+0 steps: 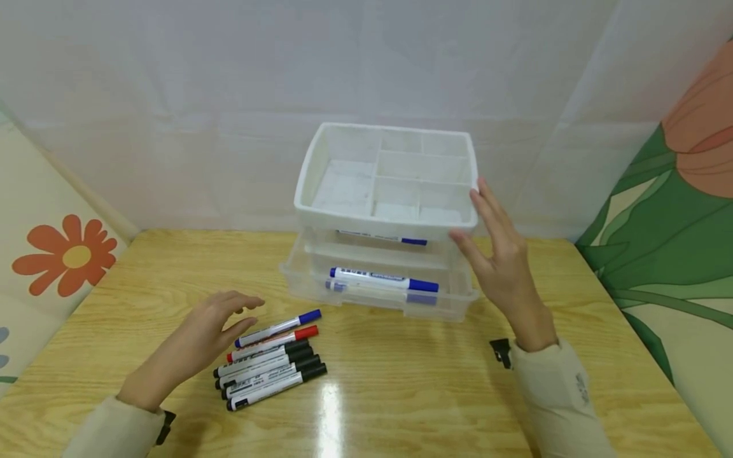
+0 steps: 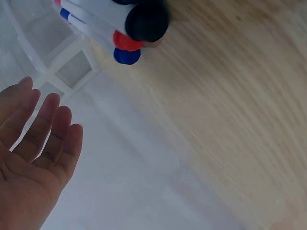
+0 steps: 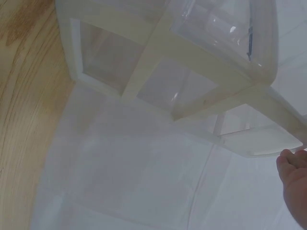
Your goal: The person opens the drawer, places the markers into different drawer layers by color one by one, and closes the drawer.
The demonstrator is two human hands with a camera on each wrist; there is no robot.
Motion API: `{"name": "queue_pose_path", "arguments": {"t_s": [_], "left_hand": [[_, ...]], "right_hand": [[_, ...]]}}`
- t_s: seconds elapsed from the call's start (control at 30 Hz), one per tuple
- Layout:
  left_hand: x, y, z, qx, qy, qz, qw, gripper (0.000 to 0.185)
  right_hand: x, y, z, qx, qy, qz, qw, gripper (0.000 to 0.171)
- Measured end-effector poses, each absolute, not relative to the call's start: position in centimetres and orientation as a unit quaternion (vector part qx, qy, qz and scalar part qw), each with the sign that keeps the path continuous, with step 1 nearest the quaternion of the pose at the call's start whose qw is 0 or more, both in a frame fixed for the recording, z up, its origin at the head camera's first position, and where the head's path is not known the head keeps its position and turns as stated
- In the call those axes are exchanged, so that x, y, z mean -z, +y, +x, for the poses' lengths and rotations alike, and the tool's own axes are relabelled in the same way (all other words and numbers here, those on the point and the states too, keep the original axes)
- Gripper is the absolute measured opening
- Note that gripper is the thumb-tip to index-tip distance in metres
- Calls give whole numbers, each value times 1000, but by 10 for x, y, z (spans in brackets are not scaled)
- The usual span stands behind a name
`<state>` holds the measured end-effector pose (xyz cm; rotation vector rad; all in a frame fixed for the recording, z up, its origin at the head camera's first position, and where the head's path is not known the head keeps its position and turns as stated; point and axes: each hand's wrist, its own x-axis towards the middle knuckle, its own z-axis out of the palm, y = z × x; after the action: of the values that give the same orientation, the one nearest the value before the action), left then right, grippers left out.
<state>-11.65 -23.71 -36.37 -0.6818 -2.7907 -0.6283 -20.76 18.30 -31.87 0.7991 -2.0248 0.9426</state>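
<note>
The right hand (image 1: 501, 254) is up beside the right end of the white drawer box (image 1: 386, 216), fingers straight and a little spread. The fingertips sit at the edge of the top tray (image 1: 389, 175), but I cannot tell if they touch it.

The left hand (image 1: 209, 327) hovers low over the wooden table (image 1: 401, 381), in front of the box. Its fingers are loose and close together, holding nothing, just beside a row of markers (image 1: 269, 369): one blue cap, one red, the rest black.

More blue-capped markers (image 1: 383, 280) lie inside the lower drawers.

To do this well, I think the right hand should steady the box while the left hand picks up one marker at a time.

The markers have printing on them, too small to read.
</note>
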Motion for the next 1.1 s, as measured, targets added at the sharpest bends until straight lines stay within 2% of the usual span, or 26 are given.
{"name": "queue_pose_path", "arguments": {"t_s": [0.37,0.67,0.93,1.1], "left_hand": [[376,-239,-117,223,-950,-213,42,27],[382,-241,-120,231,-955,-177,-51,29],[387,-240,-123,233,-954,-171,-82,21],[389,-240,-124,220,-958,-166,-81,18]], "right_hand": [[318,181,-209,-375,-785,313,381,66],[317,185,-208,-346,-801,308,380,69],[314,189,-213,-327,-798,321,392,70],[313,191,-215,-324,-795,331,392,71]]}}
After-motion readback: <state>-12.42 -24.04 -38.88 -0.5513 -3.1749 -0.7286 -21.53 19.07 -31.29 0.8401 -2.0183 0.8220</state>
